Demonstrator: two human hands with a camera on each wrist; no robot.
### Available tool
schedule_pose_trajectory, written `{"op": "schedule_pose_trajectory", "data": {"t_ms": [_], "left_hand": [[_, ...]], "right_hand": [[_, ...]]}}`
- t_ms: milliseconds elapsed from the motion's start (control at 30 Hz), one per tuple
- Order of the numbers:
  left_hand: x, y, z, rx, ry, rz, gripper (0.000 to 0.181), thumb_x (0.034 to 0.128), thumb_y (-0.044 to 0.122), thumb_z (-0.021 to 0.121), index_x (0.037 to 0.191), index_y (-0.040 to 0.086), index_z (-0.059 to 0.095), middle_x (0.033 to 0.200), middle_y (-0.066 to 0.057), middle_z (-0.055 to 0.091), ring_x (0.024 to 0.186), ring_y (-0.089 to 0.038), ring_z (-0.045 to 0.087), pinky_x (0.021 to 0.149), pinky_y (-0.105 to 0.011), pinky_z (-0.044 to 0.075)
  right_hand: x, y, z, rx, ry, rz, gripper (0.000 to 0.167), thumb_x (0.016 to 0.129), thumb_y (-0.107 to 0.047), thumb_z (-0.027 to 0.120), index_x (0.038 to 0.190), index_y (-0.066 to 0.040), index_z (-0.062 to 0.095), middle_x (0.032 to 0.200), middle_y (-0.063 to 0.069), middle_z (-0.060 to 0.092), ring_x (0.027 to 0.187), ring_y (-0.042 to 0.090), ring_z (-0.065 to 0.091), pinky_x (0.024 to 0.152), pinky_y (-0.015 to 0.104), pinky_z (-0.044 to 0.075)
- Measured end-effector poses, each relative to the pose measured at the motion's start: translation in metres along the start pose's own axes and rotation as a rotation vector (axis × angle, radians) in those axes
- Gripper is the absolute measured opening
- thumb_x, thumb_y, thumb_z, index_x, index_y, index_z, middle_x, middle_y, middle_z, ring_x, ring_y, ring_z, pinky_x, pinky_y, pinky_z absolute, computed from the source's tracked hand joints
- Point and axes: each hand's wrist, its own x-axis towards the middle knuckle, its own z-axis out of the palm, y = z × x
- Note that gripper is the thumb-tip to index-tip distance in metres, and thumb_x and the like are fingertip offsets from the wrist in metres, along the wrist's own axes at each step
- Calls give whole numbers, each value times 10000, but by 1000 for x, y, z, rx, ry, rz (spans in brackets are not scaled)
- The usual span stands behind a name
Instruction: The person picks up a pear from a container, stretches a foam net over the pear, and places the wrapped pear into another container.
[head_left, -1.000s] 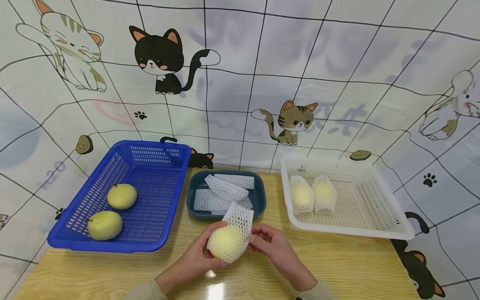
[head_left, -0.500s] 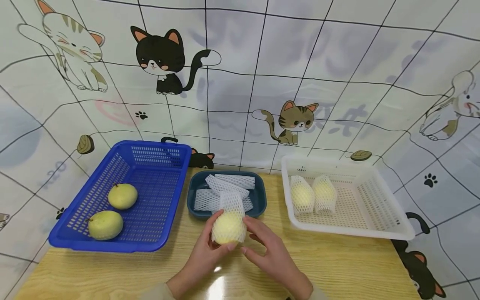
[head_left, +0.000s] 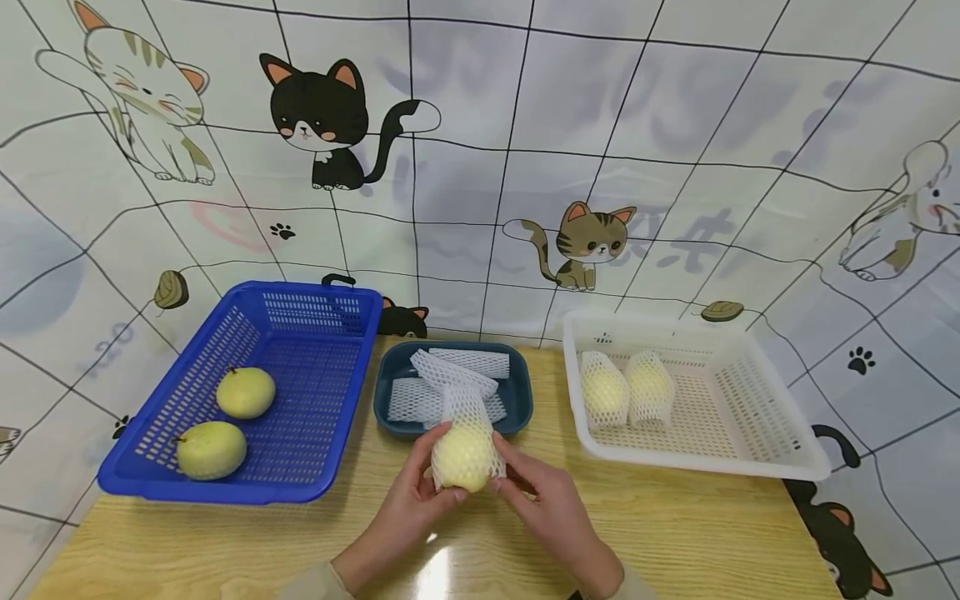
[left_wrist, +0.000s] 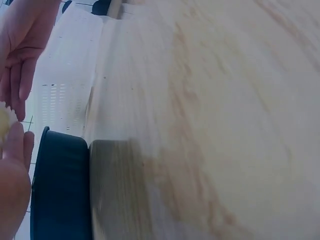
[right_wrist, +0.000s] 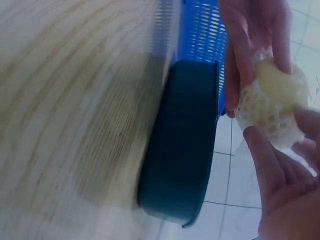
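A yellow-green pear (head_left: 465, 461) sits partly inside a white foam net sleeve (head_left: 467, 408) between both hands, above the front of the table. My left hand (head_left: 412, 493) holds the pear from the left side, thumb at its near end. On the other side my right hand (head_left: 546, 502) pinches the sleeve's edge between thumb and fingers. The right wrist view shows bare skin on one end of the pear (right_wrist: 276, 82), with netting over the rest. Just behind stands a dark teal tray (head_left: 388, 423) with several foam net sleeves (head_left: 453, 377) lying in it.
A blue basket (head_left: 315, 492) at left holds two bare pears (head_left: 212, 451). At right, a white basket (head_left: 697, 462) holds two netted pears (head_left: 604, 395). A cat-printed cloth (head_left: 480, 167) hangs behind the wooden table (head_left: 675, 533).
The pear turned so its sleeve's loose end points away over the tray. My right hand let go of the sleeve's side, spread, then took its edge near the pear's near end.
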Motion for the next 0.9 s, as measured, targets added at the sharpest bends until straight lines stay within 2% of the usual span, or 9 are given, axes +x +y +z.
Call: {"op": "schedule_pose_trajectory", "data": {"t_ms": [133, 233, 300, 400, 600, 700, 767, 833, 900], "left_hand": [[0, 0, 2, 20, 53, 6, 827, 918, -106, 693, 1582, 75, 234, 1534, -300, 224, 1177, -161, 620, 921, -288, 570], [0, -1, 4, 48, 101, -2, 826, 908, -116, 695, 1575, 77, 248, 1531, -243, 231, 1145, -161, 633, 903, -272, 573], [1, -1, 5, 60, 134, -8, 827, 902, -128, 694, 1573, 81, 256, 1539, -224, 225, 1131, -161, 637, 898, -266, 572], [1, 0, 6, 79, 175, -24, 821, 900, -126, 700, 1567, 95, 274, 1541, -226, 241, 1124, -157, 638, 899, -261, 571], [1, 2, 9, 90, 212, -41, 799, 900, -135, 689, 1554, 95, 292, 1521, -269, 314, 1115, -163, 642, 887, -261, 571], [1, 2, 10, 90, 230, -63, 800, 902, -148, 676, 1561, 104, 298, 1530, -273, 328, 1128, -165, 640, 892, -267, 571], [1, 2, 10, 98, 249, -76, 800, 896, -162, 665, 1561, 114, 317, 1528, -276, 343, 1125, -163, 643, 889, -269, 573], [1, 2, 9, 109, 266, -77, 797, 885, -181, 654, 1555, 117, 343, 1515, -278, 367, 1107, -164, 653, 881, -270, 577], [2, 1, 9, 128, 273, -55, 793, 868, -199, 649, 1544, 104, 367, 1526, -264, 365, 1080, -176, 666, 871, -276, 583]], "right_hand": [[0, 0, 0, -245, 98, -135, 506, 855, 57, 782, 1339, -64, 697, 1144, 57, 765, 895, 83, 728, 715, 149, 564], [-1, 0, -1, -355, 134, -226, 321, 951, -28, 719, 1269, -65, 743, 1071, 29, 783, 856, 81, 737, 700, 173, 575], [-2, 0, 0, -383, 139, -285, 259, 1043, -132, 621, 1257, -62, 749, 1045, 23, 787, 845, 103, 747, 702, 201, 589], [-3, 1, 0, -424, 143, -363, 371, 1109, -249, 462, 1243, -67, 758, 1030, 19, 789, 826, 115, 752, 690, 220, 596], [-6, 2, 1, -473, 103, -482, 358, 1106, -227, 471, 1244, -44, 746, 1002, 54, 789, 807, 138, 759, 684, 223, 599], [-7, 2, 1, -471, 78, -497, 352, 1102, -225, 488, 1269, -25, 725, 1008, 58, 788, 822, 134, 759, 699, 226, 600], [-8, 2, 0, -423, 47, -471, 357, 1093, -241, 526, 1312, -16, 695, 1028, 49, 786, 861, 132, 758, 737, 239, 603], [-8, 1, -1, -336, 28, -397, 338, 1062, -217, 599, 1327, -26, 685, 1033, 30, 784, 891, 128, 752, 776, 251, 601], [-9, -1, -2, -197, 23, -273, 321, 1024, -142, 651, 1321, -26, 681, 1030, 28, 777, 907, 140, 747, 793, 272, 604]]}}
